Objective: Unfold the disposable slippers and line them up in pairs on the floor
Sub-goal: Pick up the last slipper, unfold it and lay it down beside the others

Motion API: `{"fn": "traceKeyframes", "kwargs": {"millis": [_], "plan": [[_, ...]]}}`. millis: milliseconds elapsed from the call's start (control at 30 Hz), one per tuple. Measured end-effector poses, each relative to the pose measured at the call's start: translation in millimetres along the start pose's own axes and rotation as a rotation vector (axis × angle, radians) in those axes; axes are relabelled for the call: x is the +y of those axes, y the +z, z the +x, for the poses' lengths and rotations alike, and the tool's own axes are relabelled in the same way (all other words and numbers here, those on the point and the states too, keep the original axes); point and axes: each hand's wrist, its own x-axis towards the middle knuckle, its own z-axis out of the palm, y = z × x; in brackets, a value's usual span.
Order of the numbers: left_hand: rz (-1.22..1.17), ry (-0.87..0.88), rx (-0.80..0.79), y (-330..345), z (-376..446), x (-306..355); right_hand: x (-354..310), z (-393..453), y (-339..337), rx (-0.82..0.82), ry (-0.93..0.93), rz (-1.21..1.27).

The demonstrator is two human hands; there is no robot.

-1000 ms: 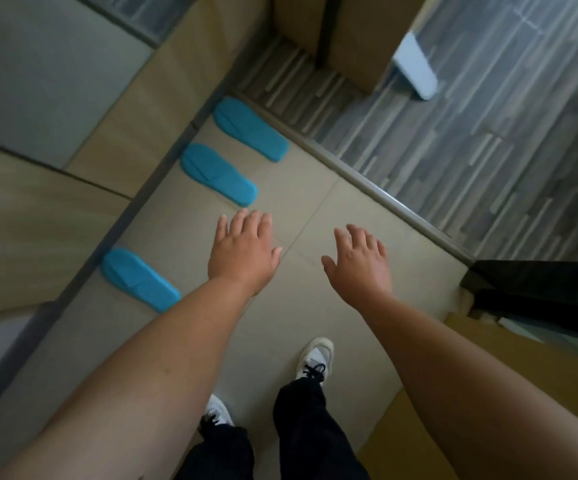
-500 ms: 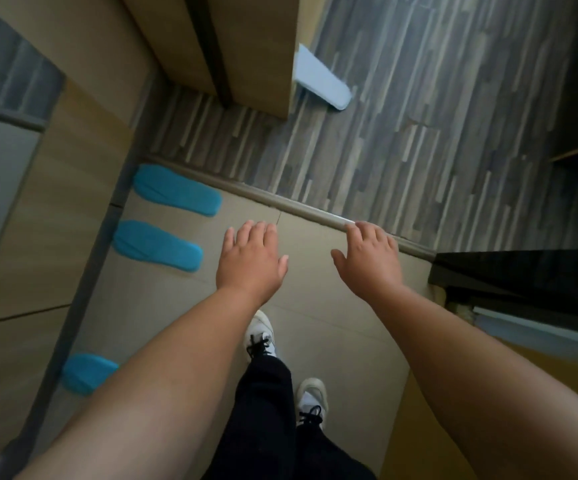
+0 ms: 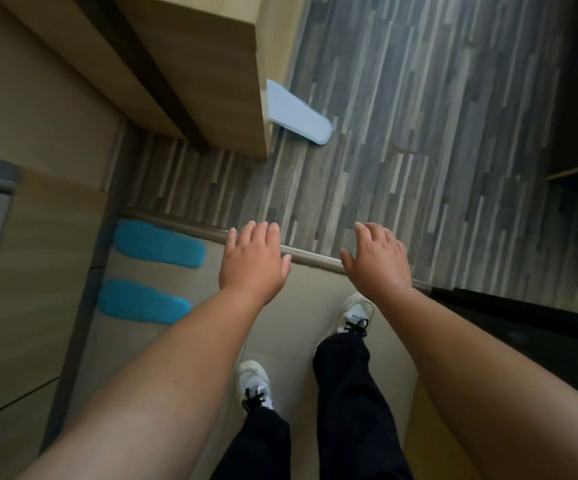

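Observation:
Two blue disposable slippers lie side by side on the beige tile floor at the left: the far slipper (image 3: pixel 161 244) and the near slipper (image 3: pixel 142 302), both flat along the wall. A white slipper (image 3: pixel 296 114) lies on the striped grey wood floor, partly hidden behind a wooden cabinet. My left hand (image 3: pixel 253 263) and my right hand (image 3: pixel 377 259) hover palm down over the metal threshold strip, fingers apart, holding nothing.
A wooden cabinet (image 3: pixel 211 64) juts out at the top middle. A metal threshold strip (image 3: pixel 315 256) divides tile from wood floor. A dark furniture edge (image 3: pixel 522 313) is at the right. My feet in white sneakers (image 3: pixel 355 313) stand on the tile.
I have walked forward toward the threshold; the view shifted so the third blue slipper left the frame and the white slipper came closer. Both hands stayed empty and spread.

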Motion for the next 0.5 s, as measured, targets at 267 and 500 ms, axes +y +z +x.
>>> {"fn": "traceKeyframes", "kwargs": {"millis": [267, 500], "plan": [[-0.021, -0.11, -0.006, -15.6, 77.0, 34.9, 25.6, 101.9, -32.3, -0.044, -0.159, -0.028], [-0.129, -0.227, -0.024, -19.6, 132.9, 72.8, 53.6, 172.5, -66.8, -0.064, -0.193, -0.065]]}}
